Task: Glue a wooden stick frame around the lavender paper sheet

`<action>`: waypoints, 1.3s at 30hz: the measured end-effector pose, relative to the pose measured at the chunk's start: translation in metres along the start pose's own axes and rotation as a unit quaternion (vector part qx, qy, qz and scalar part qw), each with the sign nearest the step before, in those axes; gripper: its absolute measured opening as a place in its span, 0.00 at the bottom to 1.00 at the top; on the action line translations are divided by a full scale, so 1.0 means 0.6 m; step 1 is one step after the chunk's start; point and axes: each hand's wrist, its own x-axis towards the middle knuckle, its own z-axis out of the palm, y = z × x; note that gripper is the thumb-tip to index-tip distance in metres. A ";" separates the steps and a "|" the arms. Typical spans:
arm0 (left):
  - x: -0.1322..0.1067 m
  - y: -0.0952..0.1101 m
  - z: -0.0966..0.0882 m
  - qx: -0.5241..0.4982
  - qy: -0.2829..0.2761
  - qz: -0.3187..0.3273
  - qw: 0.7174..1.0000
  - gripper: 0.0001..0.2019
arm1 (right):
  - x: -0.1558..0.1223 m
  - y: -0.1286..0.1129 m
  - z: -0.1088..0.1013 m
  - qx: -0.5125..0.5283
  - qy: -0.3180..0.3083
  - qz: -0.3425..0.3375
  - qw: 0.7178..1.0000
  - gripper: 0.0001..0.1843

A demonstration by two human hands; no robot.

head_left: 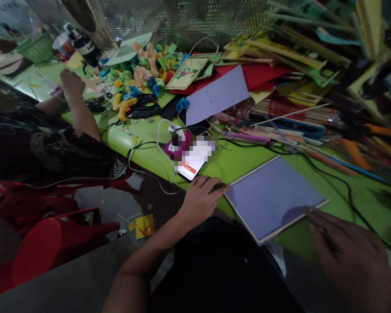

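Note:
A lavender board with a pale wooden frame (273, 195) lies on the green table (234, 163) right in front of me. My left hand (200, 198) rests at the table's near edge by the board's left corner, fingers curled around a small dark green thing I cannot name. My right hand (348, 256) hovers over the board's right corner, fingers pinched on a thin stick-like thing that is hard to make out. A phone (192, 167) with a lit screen lies just beyond my left hand.
Another person's arm (76, 106) reaches onto the table at the left. Paper flowers (143, 69), a yellow glue gun (125, 106), a loose lavender sheet (217, 93), sticks and coloured frames (296, 48) crowd the far side. Cables (342, 182) cross the table. Red plastic chairs (52, 234) stand lower left.

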 end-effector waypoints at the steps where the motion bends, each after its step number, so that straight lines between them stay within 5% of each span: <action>1: -0.001 0.001 0.000 -0.007 0.002 0.004 1.000 0.19 | 0.000 -0.001 0.000 0.001 -0.001 0.002 1.000 0.18; 11: -0.029 0.034 -0.016 -0.132 0.039 -0.008 0.991 0.12 | 0.004 0.008 0.012 0.045 -0.091 0.036 0.994 0.25; 17: 0.025 0.021 -0.016 -0.127 0.045 -0.001 0.991 0.14 | 0.045 0.029 0.023 0.084 -0.108 0.035 0.990 0.27; 21: 0.082 0.006 0.001 -0.099 -0.006 -0.001 0.995 0.20 | 0.045 0.041 0.020 0.078 -0.066 0.059 0.993 0.28; 26: 0.131 0.000 0.022 -0.063 -0.102 0.015 0.993 0.27 | 0.036 0.040 0.019 0.080 -0.097 0.054 0.991 0.33; 39: 0.144 0.006 0.028 0.022 -0.172 0.031 0.984 0.27 | 0.046 0.024 0.010 0.067 -0.178 0.089 0.978 0.39</action>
